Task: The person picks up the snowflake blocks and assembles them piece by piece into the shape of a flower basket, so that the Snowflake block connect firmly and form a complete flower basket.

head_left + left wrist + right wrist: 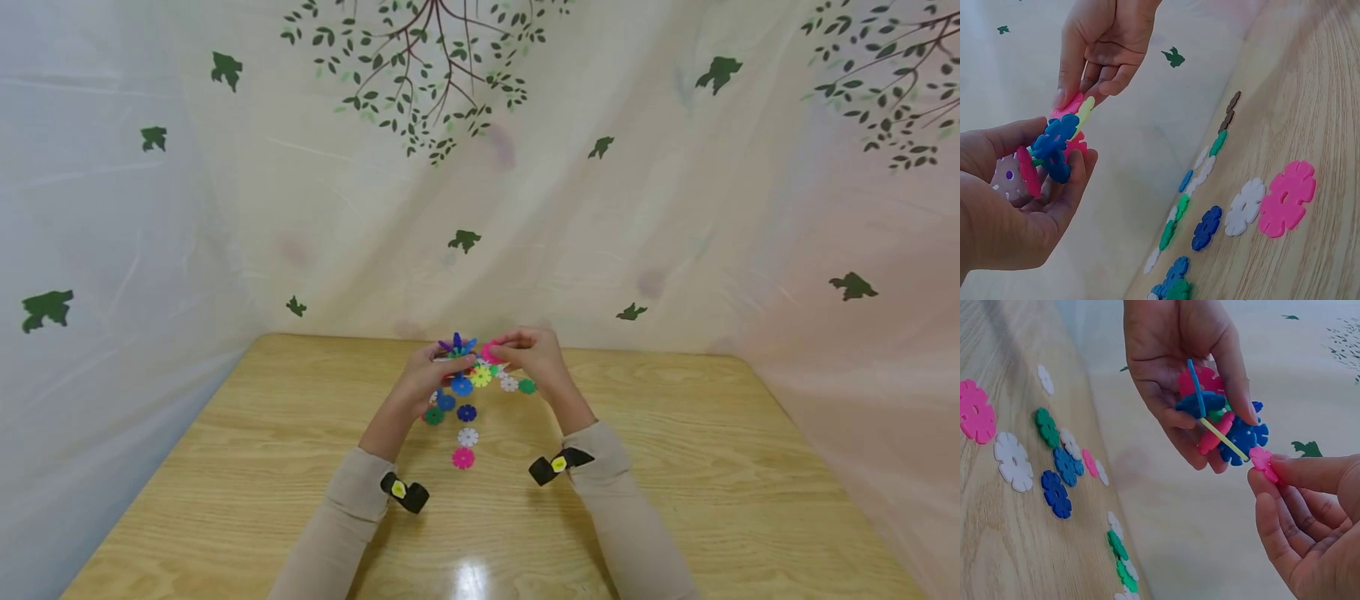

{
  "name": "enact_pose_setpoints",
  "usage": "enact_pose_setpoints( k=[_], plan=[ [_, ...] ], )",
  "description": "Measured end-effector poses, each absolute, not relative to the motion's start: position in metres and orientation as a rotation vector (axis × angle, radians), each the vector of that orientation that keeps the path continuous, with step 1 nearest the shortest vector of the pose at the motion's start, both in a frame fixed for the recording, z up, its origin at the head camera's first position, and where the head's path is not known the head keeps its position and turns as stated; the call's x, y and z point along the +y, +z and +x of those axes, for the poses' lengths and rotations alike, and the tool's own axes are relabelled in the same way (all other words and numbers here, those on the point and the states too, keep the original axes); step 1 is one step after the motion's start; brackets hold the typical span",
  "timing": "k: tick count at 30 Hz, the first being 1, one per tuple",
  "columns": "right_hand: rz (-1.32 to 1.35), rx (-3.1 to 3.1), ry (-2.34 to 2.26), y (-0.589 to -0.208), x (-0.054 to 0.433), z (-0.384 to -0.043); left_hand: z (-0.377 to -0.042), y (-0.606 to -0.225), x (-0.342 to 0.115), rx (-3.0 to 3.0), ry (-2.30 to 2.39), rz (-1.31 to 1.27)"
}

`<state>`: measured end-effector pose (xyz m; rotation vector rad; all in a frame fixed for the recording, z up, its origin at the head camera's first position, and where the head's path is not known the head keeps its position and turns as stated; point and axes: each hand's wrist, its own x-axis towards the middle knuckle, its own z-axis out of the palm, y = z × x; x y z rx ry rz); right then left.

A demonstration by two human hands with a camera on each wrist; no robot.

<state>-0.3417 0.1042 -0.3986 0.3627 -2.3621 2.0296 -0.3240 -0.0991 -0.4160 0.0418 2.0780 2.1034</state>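
Note:
Above the table, my left hand (422, 380) holds a cluster of interlocking flower-shaped plastic discs (1244, 439) in blue, pink, green and yellow. The thumb lies on one side and the fingers curl round the other. My right hand (538, 357) pinches a pink disc (1263, 464) between thumb and index finger. That disc meets the end of a yellow disc (1225, 437), which juts out of the cluster and shows edge-on in the right wrist view. In the left wrist view, blue discs (1054, 140) stand crosswise in the cluster's middle.
Loose discs lie on the wooden table (675, 483): a pink one (1287, 199) nearest me, then a white one (1245, 206) and a dark blue one (1207, 228). Several green, white and brown discs (1229, 120) lie near the far edge. A printed curtain (525, 208) hangs behind.

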Motion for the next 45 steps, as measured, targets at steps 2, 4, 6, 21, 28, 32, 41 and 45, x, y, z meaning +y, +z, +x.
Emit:
enact_pose_setpoints(
  k=[2,4,6,21,28,32,41,45],
  plan=[
    [0.367,-2.347,2.034,-0.399,0.103,-0.341,-0.324,-0.416,-0.098,2.075,2.115,0.035],
    [0.370,-2.326,2.038,-0.400,0.102,-0.340,-0.323,-0.415,-0.097,2.077,2.123,0.024],
    [0.368,-2.302,2.040,-0.401,0.100,-0.339,-0.323,-0.415,-0.096,2.079,2.130,0.008],
    [0.356,-2.160,1.989,-0.406,0.083,-0.330,-0.317,-0.412,-0.095,2.085,2.240,-0.022],
    [0.361,-2.096,2.102,-0.408,0.082,-0.331,-0.320,-0.412,-0.091,1.989,2.366,-0.043],
    [0.338,-2.100,2.168,-0.407,0.081,-0.328,-0.319,-0.413,-0.088,1.914,2.464,-0.069],
    [0.555,-2.464,2.064,-0.394,0.104,-0.331,-0.319,-0.413,-0.089,1.835,2.482,-0.071],
    [0.661,-2.717,1.845,-0.384,0.122,-0.338,-0.320,-0.412,-0.093,1.856,2.447,-0.074]
  ],
)
